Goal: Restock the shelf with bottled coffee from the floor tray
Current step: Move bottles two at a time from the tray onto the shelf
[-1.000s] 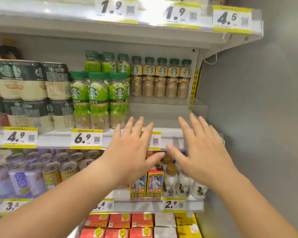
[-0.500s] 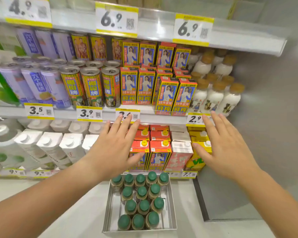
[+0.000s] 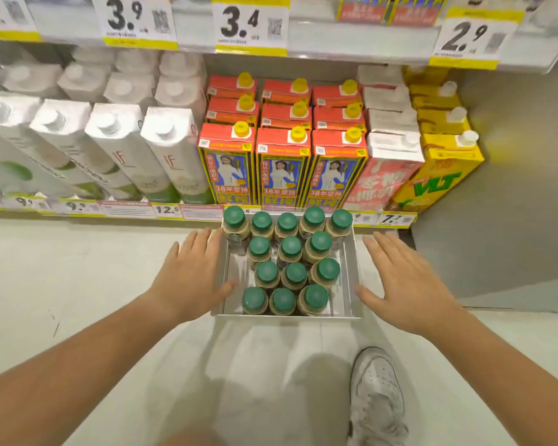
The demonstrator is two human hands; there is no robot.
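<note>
A metal tray [image 3: 348, 278] of green-capped coffee bottles [image 3: 290, 249] sits on the floor at frame centre. The left hand [image 3: 187, 278] and right hand [image 3: 406, 284] flank it, fingers spread, holding nothing. The bottles stand packed together, so a careless grab could likely topple neighbours.

Bare forearms, no sleeves; pale grey trousers [image 3: 264, 381]; 1 white lace-up sneaker [image 3: 376, 397].

Dark green caps [image 3: 290, 246] on tan bottles [image 3: 316, 278], silver tray [image 3: 347, 268], red-topped cartons [image 3: 282, 146] with yellow caps, yellow carton [image 3: 438, 181], white shoe [image 3: 376, 394]
</note>
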